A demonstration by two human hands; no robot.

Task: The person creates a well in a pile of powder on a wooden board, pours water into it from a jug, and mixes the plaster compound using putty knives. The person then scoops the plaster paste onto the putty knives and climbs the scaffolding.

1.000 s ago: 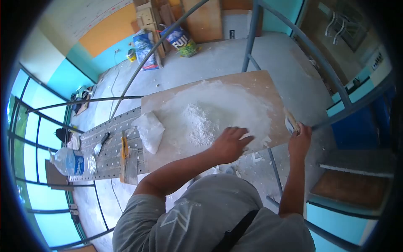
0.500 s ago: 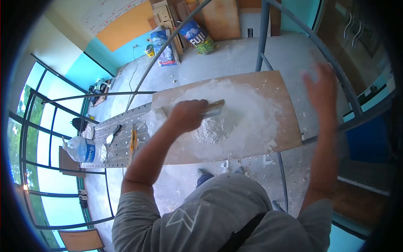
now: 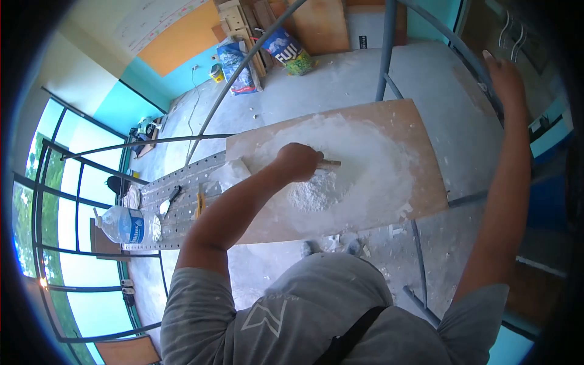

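Observation:
My left hand [image 3: 298, 162] is closed around a flat scraper with a brownish edge [image 3: 331, 163]; most of the tool is hidden by the fingers. Just below it, a mound of white powder [image 3: 317, 191] lies on a brown board [image 3: 426, 176] smeared with a broad white ring. Out at the upper right is my right hand [image 3: 506, 76], raised beside the grey scaffold rail [image 3: 471, 58]. Its fingers are partly visible and look apart, holding nothing I can see; whether it touches the rail is unclear.
Left of the board, a perforated metal plank [image 3: 179, 216] carries a large water bottle [image 3: 131, 225], a putty knife [image 3: 170, 201] and a yellow cutter [image 3: 201, 205]. Printed bags [image 3: 240, 67] stand near the far wall. Scaffold tubes [image 3: 387, 52] surround the board.
My left hand and the scraper have moved right and slightly down, over the powder's upper edge. My right hand has swung up and outward to the right. The view has shifted slightly.

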